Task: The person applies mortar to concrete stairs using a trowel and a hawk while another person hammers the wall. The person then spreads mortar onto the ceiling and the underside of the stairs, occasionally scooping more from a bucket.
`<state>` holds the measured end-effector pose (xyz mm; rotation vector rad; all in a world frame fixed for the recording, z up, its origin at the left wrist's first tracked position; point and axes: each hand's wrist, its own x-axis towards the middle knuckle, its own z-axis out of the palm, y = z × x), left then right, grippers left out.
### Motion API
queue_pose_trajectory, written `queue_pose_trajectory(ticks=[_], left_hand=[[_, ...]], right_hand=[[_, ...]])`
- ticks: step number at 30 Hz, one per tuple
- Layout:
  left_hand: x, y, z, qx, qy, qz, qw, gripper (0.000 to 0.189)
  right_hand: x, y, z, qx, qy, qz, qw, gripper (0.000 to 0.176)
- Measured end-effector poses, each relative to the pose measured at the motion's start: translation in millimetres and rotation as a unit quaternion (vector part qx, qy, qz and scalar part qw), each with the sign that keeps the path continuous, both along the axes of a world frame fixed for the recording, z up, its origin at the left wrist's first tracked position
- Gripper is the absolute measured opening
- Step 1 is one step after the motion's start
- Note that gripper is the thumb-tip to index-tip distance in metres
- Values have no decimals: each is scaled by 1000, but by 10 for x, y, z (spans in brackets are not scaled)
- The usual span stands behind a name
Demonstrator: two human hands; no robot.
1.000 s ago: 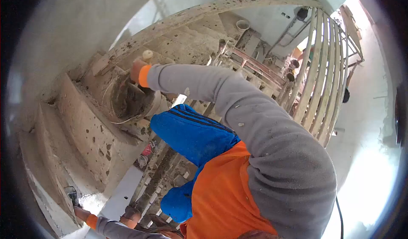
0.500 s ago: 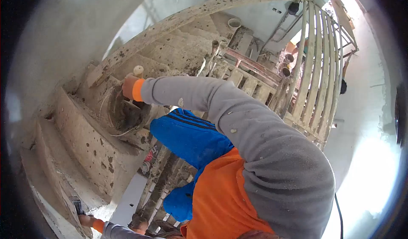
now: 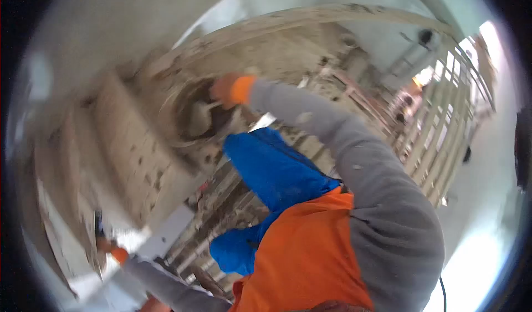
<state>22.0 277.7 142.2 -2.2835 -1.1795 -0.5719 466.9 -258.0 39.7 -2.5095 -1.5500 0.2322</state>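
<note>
My right hand (image 3: 223, 92), in an orange cuff, is closed around the handle of a trowel. The trowel's grey blade (image 3: 200, 119) sits inside a mortar-stained bucket (image 3: 176, 115), against dark contents. Lower left, my left hand (image 3: 103, 244) is closed at a dark, narrow tool (image 3: 98, 223), beside the edge of a plastered step (image 3: 77, 195); motion blur hides the tool's exact kind.
Curved concrete stairs (image 3: 133, 146) descend on the left, splashed with mortar. A wooden slatted guard (image 3: 432, 129) stands on the right. Below my blue-trousered legs (image 3: 277, 168) are rough boards (image 3: 205, 229) with gaps. Someone in pale red clothing (image 3: 404, 104) is partly visible beyond the slats.
The whole view has shifted and blurred. My right hand has moved from the bucket's far rim to its near right side, and the trowel blade now shows inside the bucket. My left hand stays at the step.
</note>
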Motion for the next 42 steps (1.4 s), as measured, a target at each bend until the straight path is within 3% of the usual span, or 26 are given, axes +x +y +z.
queue_pose_trajectory(ticks=[2, 4, 5, 6, 7, 9, 10, 12, 15, 16, 17, 18, 20, 21, 22, 23, 24, 25, 27, 31, 35, 38, 42], left_hand=[[-53, -113, 0, 21, 37, 14, 999, 48], [-72, -177, -19, 38, 65, 42, 996, 47], [-18, -204, -25, 45, 76, 52, 995, 47], [34, -217, -15, 51, 91, 64, 992, 47], [79, -220, 8, 51, 103, 80, 990, 47], [95, -285, 92, 31, 85, 107, 990, 47], [183, -436, 163, -59, -37, 97, 993, 43], [368, -739, 301, -187, -315, 64, 928, 43], [263, -569, 151, 26, -15, 58, 998, 42], [259, -443, 96, -11, -127, 23, 992, 40], [273, -643, 194, 103, 54, 30, 993, 40], [297, -723, 220, 30, 43, 37, 998, 41], [323, -474, 63, -47, 3, 44, 998, 44], [279, -201, -131, -46, -28, 48, 997, 45], [342, -306, -155, 10, -62, 25, 998, 45], [394, -457, -67, 20, -83, -1, 996, 45], [519, -1116, 411, -52, -136, 35, 989, 46], [558, -996, 334, 13, -119, 46, 992, 48], [615, -894, 230, -8, -172, 20, 985, 49], [636, -1252, 512, -133, -210, 53, 967, 47], [648, -1281, 463, -13, -309, 11, 951, 40], [533, -1484, 692, -182, -315, 5, 932, 47], [551, -1458, 641, -121, -335, 12, 935, 42]], right_hand=[[52, -108, -80, -12, 16, 2, 1000, 43], [150, -194, -197, -6, 124, -35, 992, 52], [141, -231, -248, 18, 43, -27, 999, 55], [90, -280, -149, 10, 62, -57, 996, 53], [119, -355, -213, 72, 40, -20, 996, 52], [44, -498, -90, 77, 30, 4, 997, 48], [-27, -561, -92, 125, 78, 2, 989, 44], [7, -691, -133, 168, 105, -6, 980, 41], [44, -708, -227, 133, 84, -20, 987, 42], [35, -694, -111, 107, 94, -27, 989, 41], [-14, -672, 47, 83, 103, -33, 991, 40], [-105, -677, 213, 102, 105, -31, 989, 37], [249, -735, -326, 241, -105, 71, 962, 44], [20, -693, 161, 137, -4, -17, 990, 49], [56, -696, 222, 135, -64, 36, 988, 49], [437, -737, -205, 163, -146, 49, 974, 54], [198, -636, 275, 203, -70, 51, 975, 54], [20, -547, 626, 208, -87, 71, 972, 51], [-139, -309, 1160, 185, 11, 85, 979, 48], [-496, 230, 2073, 279, -140, 215, 925, 33], [-1089, 949, 2974, 284, -233, 248, 896, 30], [-1675, 1447, 3535, 294, -262, 260, 882, 29], [-2234, 2195, 4093, 346, -321, 302, 828, 30]])
